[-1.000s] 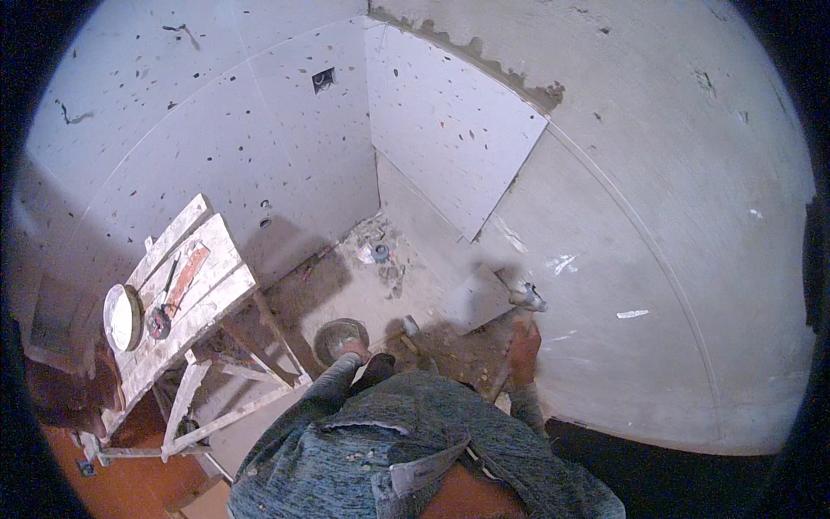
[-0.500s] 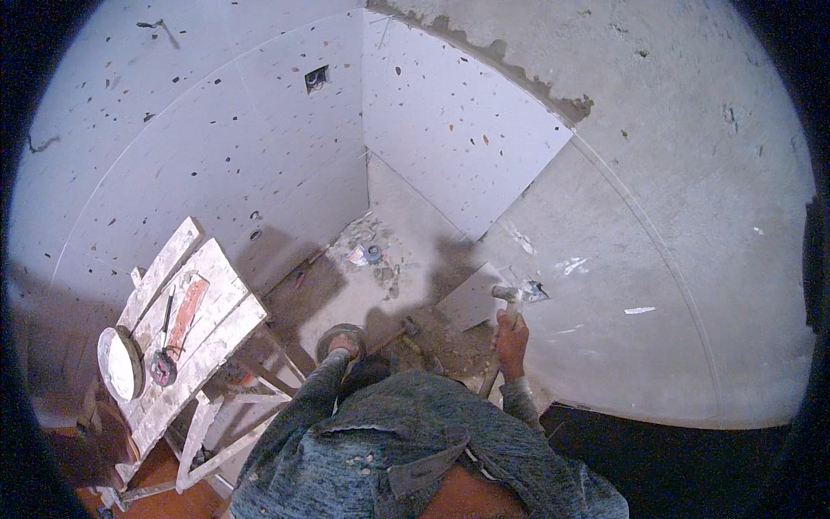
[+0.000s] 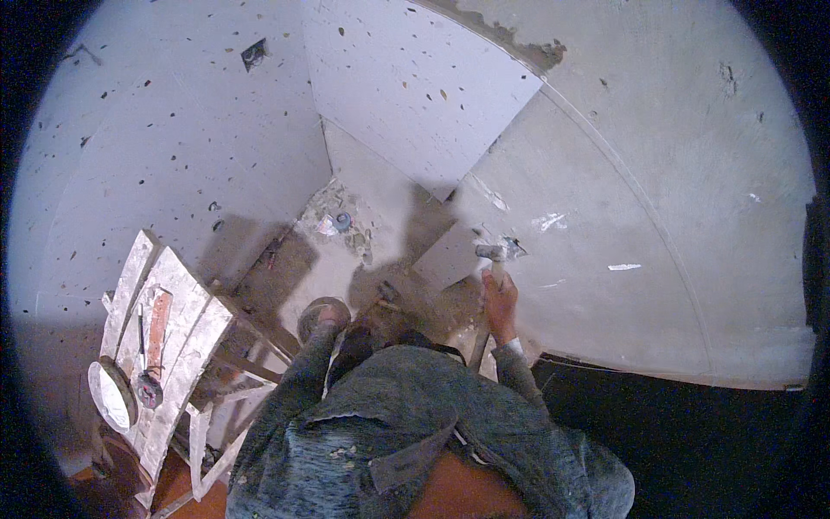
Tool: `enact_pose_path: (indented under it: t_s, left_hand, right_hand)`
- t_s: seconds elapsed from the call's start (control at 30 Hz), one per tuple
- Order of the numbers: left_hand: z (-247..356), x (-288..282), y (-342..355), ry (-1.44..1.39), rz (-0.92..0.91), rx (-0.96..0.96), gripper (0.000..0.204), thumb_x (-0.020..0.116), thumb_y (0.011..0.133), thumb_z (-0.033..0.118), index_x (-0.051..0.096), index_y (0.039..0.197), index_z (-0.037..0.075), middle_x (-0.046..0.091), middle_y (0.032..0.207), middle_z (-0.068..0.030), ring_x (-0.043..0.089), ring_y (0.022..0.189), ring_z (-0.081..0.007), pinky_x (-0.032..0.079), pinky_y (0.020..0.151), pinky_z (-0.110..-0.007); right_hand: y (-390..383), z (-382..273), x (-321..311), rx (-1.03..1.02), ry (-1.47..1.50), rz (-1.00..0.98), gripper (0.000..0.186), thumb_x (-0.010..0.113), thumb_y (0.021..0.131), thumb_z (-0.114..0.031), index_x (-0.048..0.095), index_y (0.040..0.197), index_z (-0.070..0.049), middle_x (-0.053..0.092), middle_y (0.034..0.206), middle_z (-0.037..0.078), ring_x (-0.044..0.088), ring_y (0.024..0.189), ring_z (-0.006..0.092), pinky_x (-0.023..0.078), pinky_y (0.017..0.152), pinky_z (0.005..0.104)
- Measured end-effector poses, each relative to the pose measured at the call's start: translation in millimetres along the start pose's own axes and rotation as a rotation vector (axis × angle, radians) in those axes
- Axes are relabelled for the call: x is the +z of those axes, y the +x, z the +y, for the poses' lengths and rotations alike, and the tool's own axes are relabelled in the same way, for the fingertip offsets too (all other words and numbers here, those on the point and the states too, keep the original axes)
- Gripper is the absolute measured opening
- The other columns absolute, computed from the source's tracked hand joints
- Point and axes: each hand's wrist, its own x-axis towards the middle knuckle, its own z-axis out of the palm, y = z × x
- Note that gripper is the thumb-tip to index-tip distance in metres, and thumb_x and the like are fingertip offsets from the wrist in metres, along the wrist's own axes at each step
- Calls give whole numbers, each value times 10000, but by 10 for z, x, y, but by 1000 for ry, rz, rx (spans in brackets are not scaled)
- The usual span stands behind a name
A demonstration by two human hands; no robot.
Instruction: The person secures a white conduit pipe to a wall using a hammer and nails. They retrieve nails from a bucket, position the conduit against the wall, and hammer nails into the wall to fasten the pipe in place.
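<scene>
My right hand (image 3: 500, 304) is closed around a hammer (image 3: 490, 253), gripping the handle close beneath the head. The handle's lower part shows below the fist. The hammer's head is next to a chipped dark patch (image 3: 515, 248) on the bare grey wall. Left of it is a grey square tile (image 3: 446, 254). At the end of my left sleeve, my left hand (image 3: 328, 317) is against a round, dark-rimmed thing whose kind I cannot make out; its fingers are mostly hidden. Between my hands, another hammer (image 3: 387, 292) lies on the floor in shadow.
A splattered wooden trestle (image 3: 186, 298) stands at left, bearing a white round bowl (image 3: 112, 396), an orange-red strip (image 3: 158, 329) and a tape measure (image 3: 149, 391). Speckled pale panels (image 3: 415, 78) meet in the corner. A blue roll (image 3: 343, 221) lies among floor rubble.
The whole view has shifted, so the walls and trestle appear moved leftward. My right hand still holds the hammer beside the chipped patch, and my left hand stays with the round thing.
</scene>
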Motion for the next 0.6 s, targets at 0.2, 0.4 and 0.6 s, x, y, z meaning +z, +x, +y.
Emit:
enact_pose_path:
  t_s: [0.2, 0.4, 0.6]
  left_hand:
    - [586, -125, 137, 27, 23, 60, 427, 600, 795, 443, 709, 953, 62, 655, 1074, -209, 628, 1030, -357, 497, 910, -424]
    - [679, 285, 480, 129, -35, 154, 423, 634, 781, 466, 711, 942, 83, 678, 1031, -166, 668, 955, -289, 548, 794, -411]
    - [1031, -220, -277, -46, 81, 254, 477, 589, 821, 471, 673, 1041, 55, 662, 1051, -196, 649, 954, -352, 518, 840, -437]
  right_hand:
    - [369, 817, -48, -131, -373, 138, 266, 581, 929, -318, 551, 894, -56, 503, 631, -4, 504, 542, 113, 413, 488, 301]
    - [592, 676, -7, -35, -319, 139, 275, 597, 918, -313, 590, 940, -39, 551, 672, 19, 518, 597, 143, 428, 554, 316]
    - [659, 664, -99, 156, -52, 7, 255, 610, 913, -316, 581, 936, -64, 514, 643, -16, 464, 472, 82, 387, 424, 270]
